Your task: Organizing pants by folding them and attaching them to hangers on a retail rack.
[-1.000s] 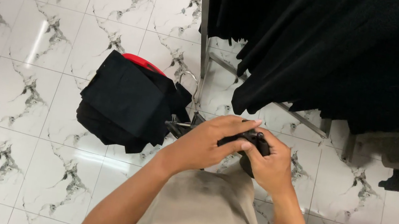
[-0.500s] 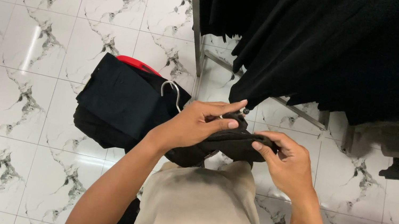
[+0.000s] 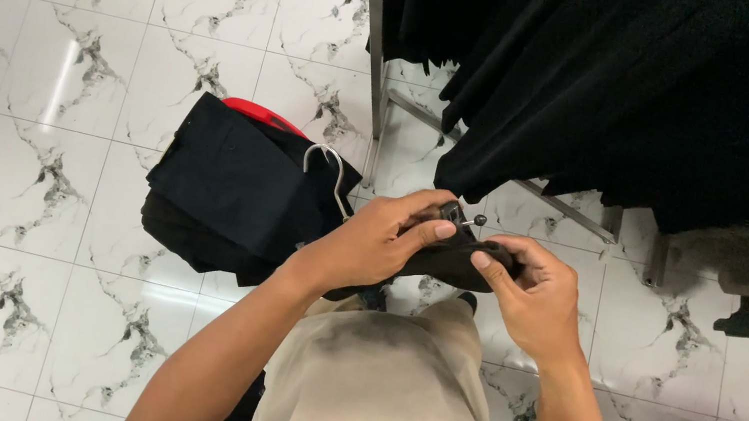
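**Two hands gripping a small dark clip hanger above a tiled floor**

I am looking straight down from the head camera. Both of my hands meet just in front of my chest, over a white marble-pattern tiled floor [image 3: 9, 210]. My left hand [image 3: 369, 240] and my right hand [image 3: 527, 297] are both clamped on one thing: a dark plastic hanger with small metal clips [image 3: 462, 246], wrapped in a fold of black cloth. Its long axis runs roughly left to right between the two hands, and the left end tilts a little away from me. The left thumb and fingers pinch the clip end; the right fingers curl over the other end. Neither hand is clearly nearer: both already touch it.

To my left, on the floor, lies a pile of folded black garments [image 3: 236, 187] on a red plastic object [image 3: 264, 113], only its rim showing. A white wire hanger hook [image 3: 329, 167] rests on the pile's right edge, near my left wrist.

Ahead and to the right, a row of hanging black clothes [image 3: 638, 92] fills the upper right corner, on a grey metal rack frame [image 3: 378, 39].

My beige shirt [image 3: 374, 393] carries a printed rectangular label, dark red and black, at the bottom edge of the view.
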